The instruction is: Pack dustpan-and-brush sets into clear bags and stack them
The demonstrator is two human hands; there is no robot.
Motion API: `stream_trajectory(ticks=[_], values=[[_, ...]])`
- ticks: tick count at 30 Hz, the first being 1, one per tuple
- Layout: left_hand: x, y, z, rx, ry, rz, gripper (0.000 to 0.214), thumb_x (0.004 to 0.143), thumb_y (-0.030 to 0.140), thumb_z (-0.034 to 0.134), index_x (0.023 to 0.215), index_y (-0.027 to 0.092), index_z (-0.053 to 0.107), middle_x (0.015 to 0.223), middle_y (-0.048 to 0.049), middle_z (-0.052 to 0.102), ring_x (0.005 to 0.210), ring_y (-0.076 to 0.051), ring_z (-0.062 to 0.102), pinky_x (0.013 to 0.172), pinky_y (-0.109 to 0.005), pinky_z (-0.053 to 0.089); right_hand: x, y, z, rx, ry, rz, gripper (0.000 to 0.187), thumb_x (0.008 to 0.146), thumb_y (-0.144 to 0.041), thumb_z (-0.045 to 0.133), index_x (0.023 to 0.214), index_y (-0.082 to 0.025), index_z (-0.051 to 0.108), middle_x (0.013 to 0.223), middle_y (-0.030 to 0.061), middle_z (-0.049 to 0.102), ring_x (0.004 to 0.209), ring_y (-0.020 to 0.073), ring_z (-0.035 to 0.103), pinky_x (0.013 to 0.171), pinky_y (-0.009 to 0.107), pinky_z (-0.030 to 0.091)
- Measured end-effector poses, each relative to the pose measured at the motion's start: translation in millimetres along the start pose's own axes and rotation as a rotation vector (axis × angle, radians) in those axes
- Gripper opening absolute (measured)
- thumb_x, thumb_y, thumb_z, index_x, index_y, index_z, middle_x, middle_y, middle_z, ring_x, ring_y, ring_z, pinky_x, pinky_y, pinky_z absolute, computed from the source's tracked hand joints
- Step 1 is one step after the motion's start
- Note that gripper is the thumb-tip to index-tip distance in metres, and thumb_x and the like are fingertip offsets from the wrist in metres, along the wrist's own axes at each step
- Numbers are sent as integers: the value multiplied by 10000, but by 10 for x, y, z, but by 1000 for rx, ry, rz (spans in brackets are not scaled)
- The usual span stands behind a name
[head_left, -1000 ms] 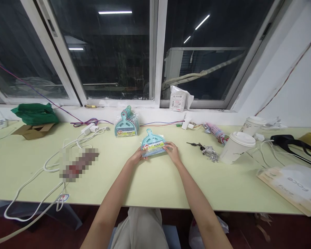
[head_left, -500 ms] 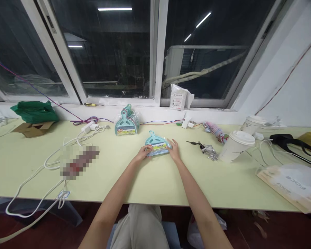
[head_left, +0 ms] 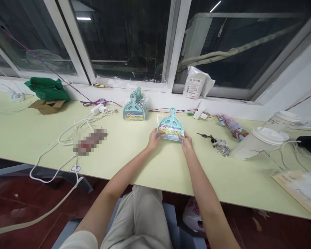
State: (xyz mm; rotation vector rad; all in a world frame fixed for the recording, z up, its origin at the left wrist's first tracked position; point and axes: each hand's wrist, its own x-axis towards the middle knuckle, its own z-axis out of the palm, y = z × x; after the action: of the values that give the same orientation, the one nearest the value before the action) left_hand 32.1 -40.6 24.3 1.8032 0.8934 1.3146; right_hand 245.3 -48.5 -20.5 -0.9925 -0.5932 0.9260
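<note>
A light-blue mini dustpan (head_left: 171,122) in a clear plastic wrapper, with a printed label across it, is held upright over the table, its handle pointing up. My left hand (head_left: 155,138) grips its lower left corner, thumb in front. On the lower right corner my right hand (head_left: 186,141) is closed in the same way. The fingers behind the dustpan are partly hidden. Further back to the left stands a row of several like dustpans (head_left: 135,108), wrapped and lined up one behind another by the wall.
White cables and a plug (head_left: 99,109) lie on the left, near a green bag (head_left: 46,89) on a cardboard box (head_left: 46,106). Right of my hands are keys (head_left: 220,146), a folded umbrella (head_left: 232,127), paper cups (head_left: 259,142) and a paper bag (head_left: 298,190). A wrapped packet (head_left: 195,84) leans on the sill.
The dustpan has gone from lying tilted low on the table to standing upright, with both hands now gripping its lower corners. The head view has shifted, moving the scene.
</note>
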Motion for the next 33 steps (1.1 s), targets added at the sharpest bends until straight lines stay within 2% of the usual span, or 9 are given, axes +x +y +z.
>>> stream_trajectory(ticks=[3, 8, 10, 13, 18, 21, 24, 29, 33], values=[[96, -85, 26, -3, 125, -52, 213, 843, 274, 578, 1038, 224, 649, 1070, -62, 656, 1016, -228, 614, 890, -337, 464, 52, 5, 16, -80, -8, -100, 526, 524, -215, 780, 1041, -179, 691, 1055, 50, 719, 928, 203, 668, 828, 340, 548], [469, -298, 98, 142, 213, -180, 626, 824, 250, 610, 1396, 269, 355, 1068, -46, 681, 907, -213, 638, 829, -335, 457, 400, 77, 76, -281, 113, -210, 545, 546, -257, 759, 1063, -140, 631, 1065, 110, 692, 893, 201, 656, 808, 364, 543], [712, -449, 119, 198, 188, -209, 589, 808, 240, 634, 1358, 258, 426, 1062, -56, 689, 914, -225, 633, 835, -341, 450, 610, 115, 132, -383, 151, -264, 492, 577, -280, 738, 1032, -137, 618, 1004, 111, 693, 886, 208, 650, 810, 380, 536], [1101, -730, 137, 219, 169, -183, 347, 800, 198, 636, 1143, 234, 594, 1033, -56, 691, 929, -224, 619, 843, -330, 446, 950, 173, 264, -561, 168, -362, 431, 629, -308, 701, 1017, -150, 600, 985, 106, 680, 917, 218, 633, 804, 377, 528], [1662, -1180, 200, 234, 266, -103, 213, 792, 107, 612, 982, 198, 580, 1065, -77, 628, 1042, -220, 555, 920, -347, 424, 1504, 275, 532, -872, 182, -511, 342, 756, -295, 612, 1065, -160, 554, 1059, 110, 635, 981, 219, 605, 878, 377, 478], [1975, -1393, 275, 264, 363, -127, 213, 780, 92, 629, 957, 194, 568, 1096, -92, 593, 1094, -233, 520, 960, -363, 405, 1773, 321, 681, -1116, 198, -590, 301, 839, -305, 551, 1111, -179, 529, 1127, 131, 604, 1064, 249, 566, 910, 386, 439], [2278, -1569, 348, 266, 420, -168, 224, 774, 85, 639, 960, 193, 574, 1064, -90, 600, 1059, -229, 535, 945, -355, 409, 1976, 342, 806, -1289, 234, -580, 309, 910, -323, 466, 1188, -190, 494, 1171, 148, 580, 1063, 263, 565, 856, 366, 435], [2622, -1755, 397, 191, 394, -189, 172, 811, 190, 651, 974, 193, 596, 947, -68, 638, 928, -210, 587, 886, -338, 433, 2214, 354, 931, -1396, 291, -523, 359, 954, -327, 397, 1279, -201, 481, 1164, 156, 579, 954, 260, 611, 778, 348, 421], [2734, -1802, 392, 144, 379, -170, 223, 824, 213, 636, 1035, 181, 568, 1022, -91, 618, 997, -222, 577, 934, -363, 419, 2323, 365, 991, -1317, 294, -596, 427, 947, -340, 382, 1337, -174, 439, 1150, 181, 556, 927, 278, 617, 739, 364, 436]])
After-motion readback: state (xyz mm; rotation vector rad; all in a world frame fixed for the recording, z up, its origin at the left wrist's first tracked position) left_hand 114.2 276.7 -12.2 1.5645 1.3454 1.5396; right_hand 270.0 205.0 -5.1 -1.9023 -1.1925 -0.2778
